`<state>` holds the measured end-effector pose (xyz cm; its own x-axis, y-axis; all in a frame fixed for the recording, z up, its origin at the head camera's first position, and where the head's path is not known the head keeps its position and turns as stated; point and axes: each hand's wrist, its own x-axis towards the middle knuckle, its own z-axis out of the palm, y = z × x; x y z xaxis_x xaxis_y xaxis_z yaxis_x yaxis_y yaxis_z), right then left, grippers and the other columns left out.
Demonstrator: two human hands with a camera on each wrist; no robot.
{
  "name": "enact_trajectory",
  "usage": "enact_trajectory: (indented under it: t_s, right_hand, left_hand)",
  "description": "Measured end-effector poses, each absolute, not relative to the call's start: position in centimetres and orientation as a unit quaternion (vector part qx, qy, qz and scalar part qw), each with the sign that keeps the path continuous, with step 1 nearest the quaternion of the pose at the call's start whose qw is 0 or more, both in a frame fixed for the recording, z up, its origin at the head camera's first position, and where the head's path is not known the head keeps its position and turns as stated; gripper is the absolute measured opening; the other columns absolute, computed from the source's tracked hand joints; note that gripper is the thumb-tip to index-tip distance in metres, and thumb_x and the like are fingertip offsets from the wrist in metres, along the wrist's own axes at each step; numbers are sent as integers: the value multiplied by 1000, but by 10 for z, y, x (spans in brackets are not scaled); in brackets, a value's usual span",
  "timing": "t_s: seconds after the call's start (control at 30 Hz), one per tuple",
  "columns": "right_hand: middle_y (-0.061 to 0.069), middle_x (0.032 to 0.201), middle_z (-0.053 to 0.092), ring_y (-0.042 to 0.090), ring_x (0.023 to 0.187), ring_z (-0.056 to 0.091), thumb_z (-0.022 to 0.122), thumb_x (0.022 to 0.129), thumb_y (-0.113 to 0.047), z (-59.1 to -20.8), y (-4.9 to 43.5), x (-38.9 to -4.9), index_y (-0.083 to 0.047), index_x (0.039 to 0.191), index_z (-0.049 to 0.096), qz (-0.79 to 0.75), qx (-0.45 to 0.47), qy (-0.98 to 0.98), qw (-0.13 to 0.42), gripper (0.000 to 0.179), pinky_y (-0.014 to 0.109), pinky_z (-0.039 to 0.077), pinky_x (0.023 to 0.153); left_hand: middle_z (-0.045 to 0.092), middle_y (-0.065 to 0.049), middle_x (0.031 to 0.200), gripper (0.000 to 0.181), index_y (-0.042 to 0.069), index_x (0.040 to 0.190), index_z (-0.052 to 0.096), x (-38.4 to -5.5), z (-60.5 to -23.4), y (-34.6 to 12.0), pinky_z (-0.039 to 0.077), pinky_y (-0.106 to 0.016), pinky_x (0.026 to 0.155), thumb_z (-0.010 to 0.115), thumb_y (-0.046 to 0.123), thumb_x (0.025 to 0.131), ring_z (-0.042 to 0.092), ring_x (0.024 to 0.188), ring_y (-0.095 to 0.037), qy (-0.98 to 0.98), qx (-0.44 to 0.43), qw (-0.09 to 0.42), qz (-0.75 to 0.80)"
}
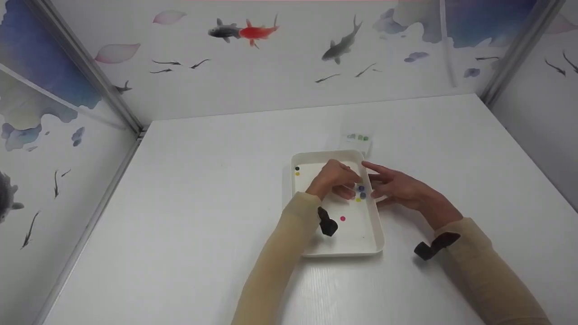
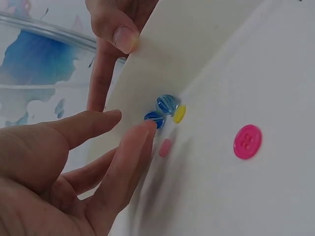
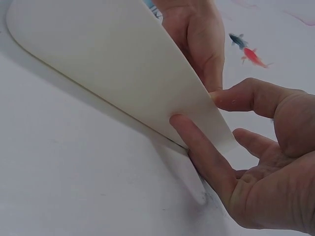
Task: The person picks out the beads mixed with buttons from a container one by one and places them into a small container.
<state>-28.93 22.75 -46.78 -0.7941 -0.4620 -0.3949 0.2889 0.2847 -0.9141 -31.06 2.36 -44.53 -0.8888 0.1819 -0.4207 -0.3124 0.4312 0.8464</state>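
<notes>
A white rectangular tray (image 1: 342, 253) lies on the table. My left hand (image 1: 334, 177) reaches in along its right side, thumb and fingers apart. In the left wrist view, one fingertip meets a blue marble (image 2: 154, 119). Against that marble sits a second blue marble (image 2: 167, 103), with a yellow disc (image 2: 179, 114) and a small pink disc (image 2: 165, 147) close by. A pink button (image 2: 247, 141) with holes lies farther out on the tray floor. Outside the tray, my right hand (image 1: 404, 188) touches the right wall, one fingertip against the outer face and another at the rim.
A small clear container (image 1: 360, 143) with several green pieces stands just behind the tray. In the tray's far left corner are a black piece (image 1: 297, 168) and a yellow piece (image 1: 297, 174). Printed panels (image 1: 289, 67) close off the table's back and sides.
</notes>
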Motion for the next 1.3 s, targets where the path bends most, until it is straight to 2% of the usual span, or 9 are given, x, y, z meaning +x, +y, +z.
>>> enact_trajectory:
  t_s: [0.23,0.47,0.67,0.93,1.3]
  right_hand:
    - [18,168,14,39,145,37,62,88,2,-467,227,-289,-30,162,16,-587,-51,745,314,93,35,57,96]
    - [18,168,14,39,146,36,61,88,2,-468,227,-289,-31,161,16,-582,-49,748,315,93,36,56,97]
    - [19,168,14,39,149,31,61,88,3,-467,226,-288,-30,162,15,-588,-52,743,316,93,35,57,96]
    - [18,168,15,39,144,39,58,89,6,-467,225,-288,-30,162,14,-607,-60,725,320,92,37,58,94]
    - [16,168,15,38,144,40,62,88,2,-467,226,-288,-31,162,15,-597,-55,733,320,93,38,57,95]
  left_hand:
    - [72,-8,74,14,8,84,63,-315,-449,26,51,-21,43,76,13,86,62,46,-11,820,-52,230,522]
    - [63,-3,59,21,10,71,62,-317,-453,28,50,-21,42,76,13,86,59,43,-10,823,-58,230,516]
    - [62,-4,57,18,8,72,65,-317,-455,30,49,-22,42,77,12,84,58,42,-11,821,-59,228,520]
    - [62,-4,55,18,8,70,64,-315,-457,31,49,-22,41,79,9,80,58,42,-12,812,-73,229,532]
    - [64,-5,61,16,2,77,72,-318,-454,23,50,-21,46,76,15,85,61,48,-12,817,-53,227,527]
